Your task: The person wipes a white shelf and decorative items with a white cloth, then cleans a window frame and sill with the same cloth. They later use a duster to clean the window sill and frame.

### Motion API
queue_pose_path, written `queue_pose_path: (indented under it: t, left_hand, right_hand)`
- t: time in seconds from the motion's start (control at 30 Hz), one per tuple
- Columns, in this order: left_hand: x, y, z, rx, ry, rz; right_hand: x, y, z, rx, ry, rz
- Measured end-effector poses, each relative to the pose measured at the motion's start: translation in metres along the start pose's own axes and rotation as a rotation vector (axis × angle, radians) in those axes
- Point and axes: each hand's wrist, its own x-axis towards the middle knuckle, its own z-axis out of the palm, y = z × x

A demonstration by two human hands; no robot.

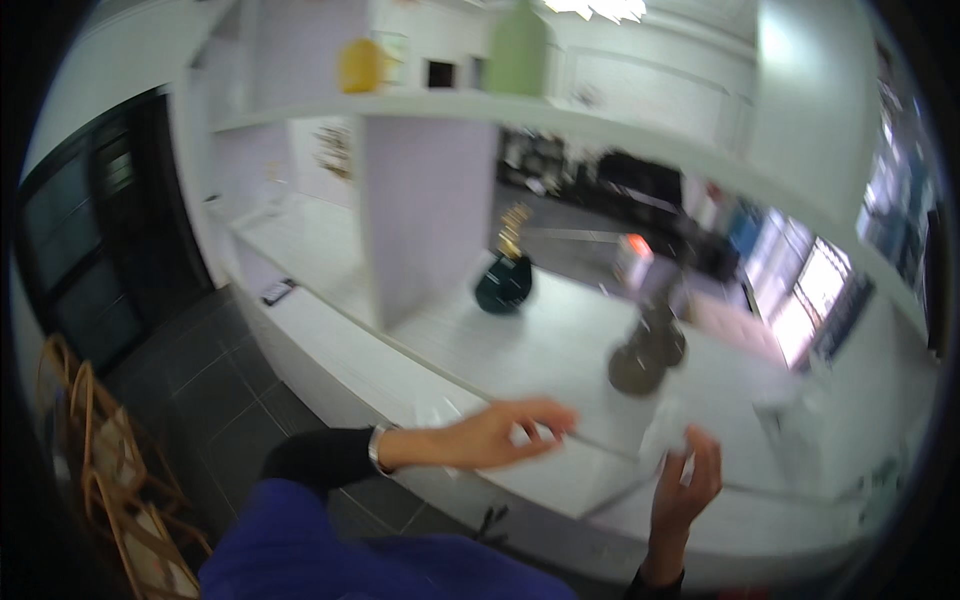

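My left hand [499, 435] reaches in from the left over the front edge of a white shelf counter [570, 360]. Its thumb and fingers are curved with a gap between them, and I see nothing held there. To its right is my right hand [686, 487], raised with bent fingers above the same counter. A blurred whitish thing [664, 431] shows by its fingertips; whether the hand holds it cannot be told. Beyond the hands stand a brown-grey gourd-shaped vase [637, 367] and a dark green vase [504, 285] with a gold-coloured top.
An upper shelf [450, 107] crosses above, bearing a yellow object [358, 67] and a pale green vase [517, 52]. A small dark object [278, 291] lies on the counter's left ledge. Wooden chairs [112, 450] stand at lower left on the dark tiled floor [217, 390].
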Motion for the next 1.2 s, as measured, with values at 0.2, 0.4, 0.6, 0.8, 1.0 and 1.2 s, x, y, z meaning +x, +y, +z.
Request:
queue_pose_path:
  t: [0.2,0.4,0.6,0.8,1.0,1.2]
  left_hand:
    - [0.046,-0.002,0.009,0.180,0.331,0.161]
    - [0.111,-0.010,0.013,0.273,0.390,0.114]
    - [0.147,-0.024,0.011,0.355,0.371,0.088]
    - [0.147,-0.027,0.001,0.423,0.360,0.127]
    - [0.136,-0.020,-0.004,0.338,0.315,0.042]
    - [0.096,-0.015,0.003,0.394,0.357,0.299]
  right_hand:
    - [0.001,0.022,-0.018,-0.387,-0.264,-0.041]
    - [0.020,0.011,-0.020,-0.155,-0.430,-0.075]
    - [0.055,0.011,0.018,-0.218,-0.158,-0.279]
    - [0.024,-0.005,0.040,-0.142,-0.386,-0.165]
    - [0.020,0.048,-0.020,-0.279,-0.351,-0.050]
    - [0.014,0.146,-0.157,-0.760,-0.238,0.391]
